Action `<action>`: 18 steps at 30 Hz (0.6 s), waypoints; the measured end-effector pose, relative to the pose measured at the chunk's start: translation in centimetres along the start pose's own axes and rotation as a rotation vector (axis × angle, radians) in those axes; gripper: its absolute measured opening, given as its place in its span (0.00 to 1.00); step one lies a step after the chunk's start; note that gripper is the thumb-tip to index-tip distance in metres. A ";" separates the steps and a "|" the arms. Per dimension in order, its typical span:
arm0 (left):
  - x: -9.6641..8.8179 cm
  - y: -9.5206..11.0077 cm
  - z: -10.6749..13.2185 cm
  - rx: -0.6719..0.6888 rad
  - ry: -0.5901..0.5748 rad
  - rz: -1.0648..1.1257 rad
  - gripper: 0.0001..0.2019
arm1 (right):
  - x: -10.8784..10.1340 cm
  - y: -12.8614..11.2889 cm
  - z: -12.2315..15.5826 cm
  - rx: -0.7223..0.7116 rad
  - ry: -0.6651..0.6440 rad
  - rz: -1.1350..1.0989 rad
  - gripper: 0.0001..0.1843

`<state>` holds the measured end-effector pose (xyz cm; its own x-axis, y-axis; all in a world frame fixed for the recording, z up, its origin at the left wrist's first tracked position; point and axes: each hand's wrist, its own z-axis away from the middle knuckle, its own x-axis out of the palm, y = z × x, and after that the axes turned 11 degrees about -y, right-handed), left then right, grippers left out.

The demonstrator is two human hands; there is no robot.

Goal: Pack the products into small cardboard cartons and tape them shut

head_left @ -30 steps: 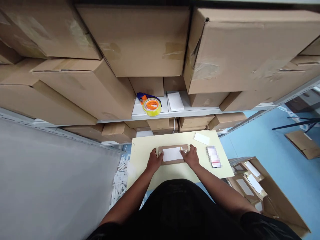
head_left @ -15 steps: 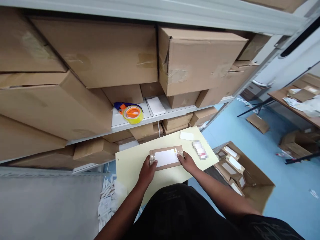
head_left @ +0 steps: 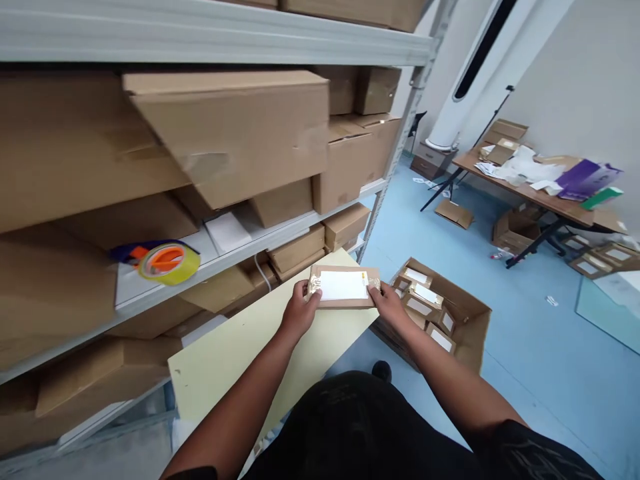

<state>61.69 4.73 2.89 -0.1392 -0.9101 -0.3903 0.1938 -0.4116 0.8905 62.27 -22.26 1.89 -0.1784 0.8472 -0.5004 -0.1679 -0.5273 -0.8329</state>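
Note:
A small flat cardboard box (head_left: 345,305) with a white label (head_left: 344,285) on top and shiny tape at both ends is held level in front of me. My left hand (head_left: 299,310) grips its left end, thumb on the top face. At the opposite end my right hand (head_left: 387,305) holds it the same way, thumb over the tape. The box is above the far right part of a pale yellow tabletop (head_left: 225,367). Just beyond my right hand stands a large open carton (head_left: 473,333) with several labelled small boxes (head_left: 420,305) inside.
Metal shelves (head_left: 280,247) packed with cardboard cartons (head_left: 240,133) run along the left. A tape dispenser with yellow tape (head_left: 170,263) and a white stack of paper (head_left: 227,232) lie on one shelf. A cluttered brown table (head_left: 530,190) stands at the far right on blue floor.
My view has turned to the right, toward the large open carton. Both hands have lifted the small box off the tabletop and carried it rightward.

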 end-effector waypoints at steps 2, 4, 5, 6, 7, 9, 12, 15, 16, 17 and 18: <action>2.8 3.0 -2.4 0.026 -0.075 -0.072 0.23 | -3.7 1.9 -0.3 0.031 0.046 -0.014 0.31; 6.3 6.3 -4.8 0.050 -0.160 -0.137 0.25 | -7.8 4.4 -0.4 0.076 0.087 -0.029 0.31; 8.4 7.9 -5.9 0.072 -0.203 -0.163 0.26 | -9.9 5.8 -0.4 0.103 0.108 -0.032 0.31; 10.5 9.4 -7.1 0.102 -0.243 -0.186 0.26 | -12.1 7.4 -0.3 0.130 0.129 -0.030 0.31; 12.8 10.8 -8.2 0.138 -0.278 -0.208 0.26 | -14.3 8.9 -0.2 0.156 0.151 -0.023 0.31; 17.6 13.3 -10.1 0.205 -0.326 -0.249 0.26 | -18.4 11.9 0.2 0.195 0.193 0.004 0.30; 24.4 15.7 -12.5 0.238 -0.382 -0.283 0.24 | -23.8 15.8 1.1 0.235 0.248 0.039 0.30; 29.9 16.9 -14.4 0.228 -0.452 -0.302 0.24 | -27.6 18.8 1.9 0.279 0.247 0.080 0.30; 31.3 17.1 -14.9 0.222 -0.466 -0.311 0.25 | -28.5 19.7 2.1 0.299 0.227 0.108 0.31; 32.5 17.2 -15.5 0.217 -0.472 -0.319 0.27 | -29.2 20.6 2.2 0.322 0.209 0.141 0.31; 33.4 17.1 -16.0 0.213 -0.471 -0.321 0.29 | -29.7 21.4 2.2 0.349 0.203 0.175 0.31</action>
<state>75.87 -33.45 1.40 -0.5824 -0.6031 -0.5449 -0.1211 -0.5986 0.7919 61.80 -58.83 -0.55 -0.0450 0.7200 -0.6925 -0.4755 -0.6251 -0.6191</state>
